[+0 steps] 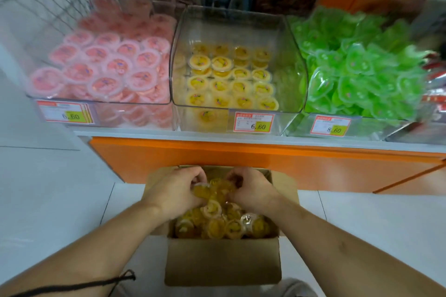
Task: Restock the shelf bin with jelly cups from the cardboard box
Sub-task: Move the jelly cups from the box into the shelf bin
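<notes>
Reaching: both hands are down in the cardboard box (223,265) on the floor below the shelf.
Left hand (177,190): fingers curled round yellow jelly cups (212,210) at the top of the heap.
Right hand (251,190): fingers curled into the same heap, apparently gripping cups, though the hold is partly hidden.
Shelf bin (239,19): clear, middle of three, holding a low layer of yellow cups.
Neighbours: pink cups (108,65) left, green packs (357,67) right.
</notes>
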`<act>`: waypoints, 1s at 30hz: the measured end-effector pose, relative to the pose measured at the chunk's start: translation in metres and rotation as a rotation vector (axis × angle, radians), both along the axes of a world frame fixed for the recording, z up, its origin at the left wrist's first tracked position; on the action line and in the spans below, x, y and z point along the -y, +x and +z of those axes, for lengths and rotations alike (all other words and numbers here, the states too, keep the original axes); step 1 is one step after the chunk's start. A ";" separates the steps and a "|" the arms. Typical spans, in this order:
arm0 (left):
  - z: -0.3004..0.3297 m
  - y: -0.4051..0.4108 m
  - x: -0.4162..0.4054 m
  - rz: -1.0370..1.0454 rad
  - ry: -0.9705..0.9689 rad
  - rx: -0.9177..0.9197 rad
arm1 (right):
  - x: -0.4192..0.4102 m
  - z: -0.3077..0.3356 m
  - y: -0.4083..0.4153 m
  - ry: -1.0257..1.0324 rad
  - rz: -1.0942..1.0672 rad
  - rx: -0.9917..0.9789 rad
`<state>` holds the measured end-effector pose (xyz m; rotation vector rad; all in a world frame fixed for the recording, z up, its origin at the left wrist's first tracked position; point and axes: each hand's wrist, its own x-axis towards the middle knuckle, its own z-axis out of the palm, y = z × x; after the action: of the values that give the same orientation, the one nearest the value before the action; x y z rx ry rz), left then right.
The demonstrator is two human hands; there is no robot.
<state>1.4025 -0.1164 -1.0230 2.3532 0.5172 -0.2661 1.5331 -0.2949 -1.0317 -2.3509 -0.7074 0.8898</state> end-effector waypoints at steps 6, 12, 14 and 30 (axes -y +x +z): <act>0.091 -0.003 0.002 -0.029 -0.073 0.174 | 0.009 0.100 -0.002 0.111 0.021 -0.043; 0.158 -0.010 0.013 -0.029 -0.202 0.411 | 0.021 0.169 -0.020 0.384 -0.008 -0.134; 0.164 -0.010 0.013 -0.003 -0.231 0.448 | 0.018 0.177 -0.023 0.449 -0.025 -0.139; 0.189 0.034 -0.012 0.108 -0.325 0.514 | -0.009 0.205 0.020 0.498 -0.078 0.105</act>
<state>1.4366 -0.1047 -0.8339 1.9653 0.3176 0.2822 1.5530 -0.2861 -0.8268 -1.9701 -0.7701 0.4870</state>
